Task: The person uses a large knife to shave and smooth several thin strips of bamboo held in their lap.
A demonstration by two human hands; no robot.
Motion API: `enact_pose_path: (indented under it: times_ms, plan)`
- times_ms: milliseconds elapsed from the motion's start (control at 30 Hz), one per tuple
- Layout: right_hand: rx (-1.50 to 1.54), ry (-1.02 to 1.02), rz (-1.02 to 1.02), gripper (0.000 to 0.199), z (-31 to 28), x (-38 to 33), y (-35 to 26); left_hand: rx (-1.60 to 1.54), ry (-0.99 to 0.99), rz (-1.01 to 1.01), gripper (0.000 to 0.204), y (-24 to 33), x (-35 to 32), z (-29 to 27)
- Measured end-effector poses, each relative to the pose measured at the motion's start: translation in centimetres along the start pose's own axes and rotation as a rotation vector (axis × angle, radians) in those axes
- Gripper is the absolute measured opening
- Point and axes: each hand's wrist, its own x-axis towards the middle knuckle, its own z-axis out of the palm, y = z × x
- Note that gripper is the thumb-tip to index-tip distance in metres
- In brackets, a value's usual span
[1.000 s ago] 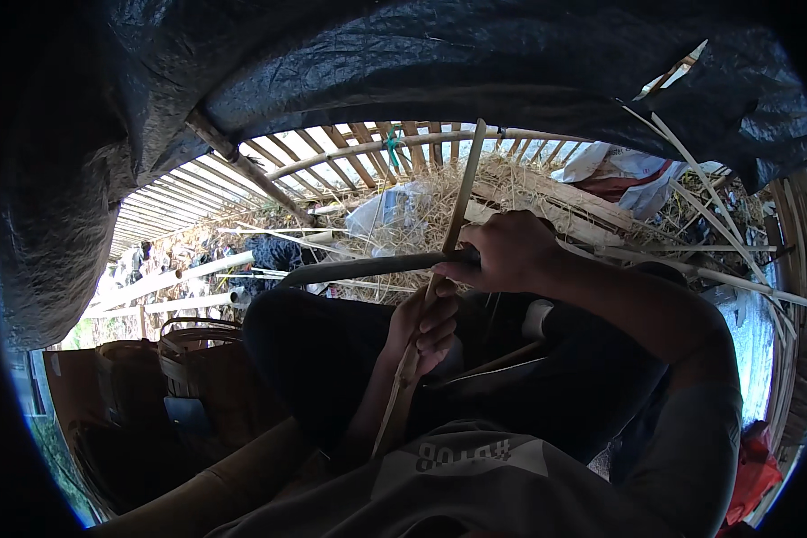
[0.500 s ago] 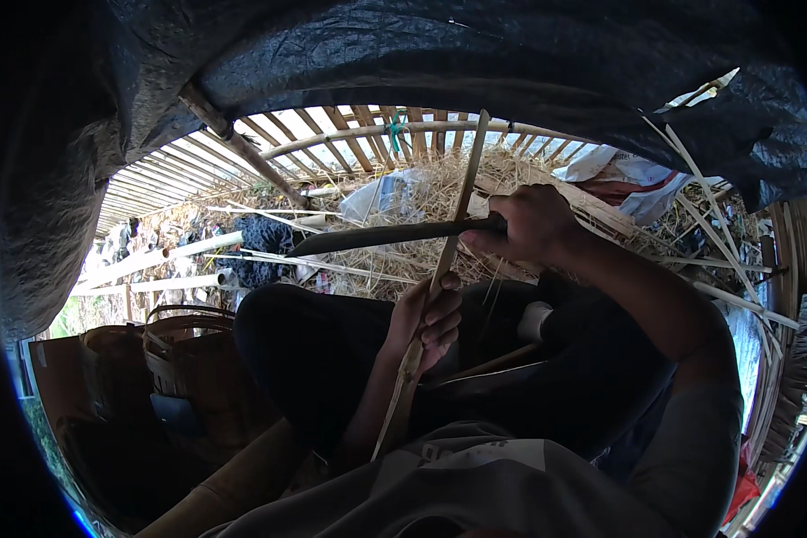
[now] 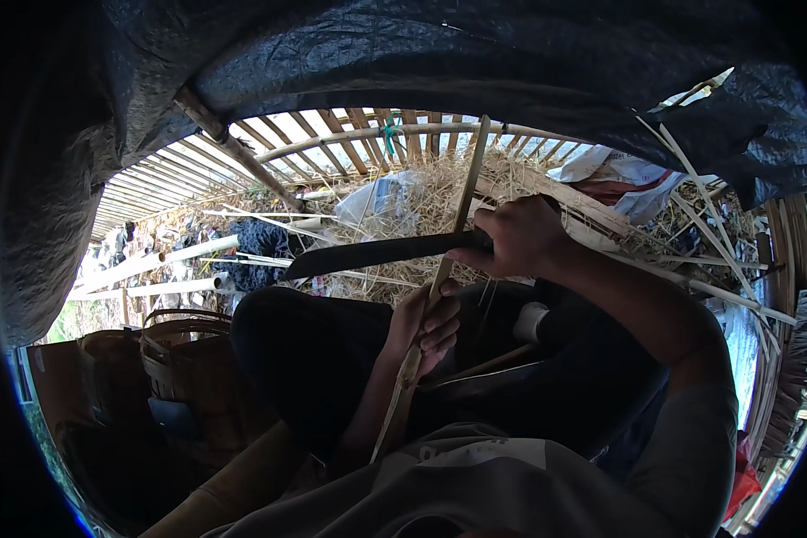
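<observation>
Since half a second ago the right hand is carrying its long dark blade lower, lying crosswise leftward from that closed grip, while the left hand, just below it, is pinching the upright bamboo strip crossing the blade's edge.

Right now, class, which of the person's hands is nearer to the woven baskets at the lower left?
Left. The left hand grips the bamboo strip at mid-picture, closer to the baskets; the right hand holds the long knife higher and further right.
</observation>
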Motion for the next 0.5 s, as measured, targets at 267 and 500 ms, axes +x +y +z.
enact_pose_path:
  times_ms: [267, 500]
  plan:
    - [0.042, -0.011, 0.073, 0.064, -0.3, 0.7, 1.1, -0.05, 0.011, 0.007, 0.028, -0.2, 0.1, -0.2]
    - [-0.033, -0.033, 0.084, 0.067, 0.1, 0.9, 3.4, 0.072, 0.08, -0.019, 0.026, -0.3, 0.4, 0.9]
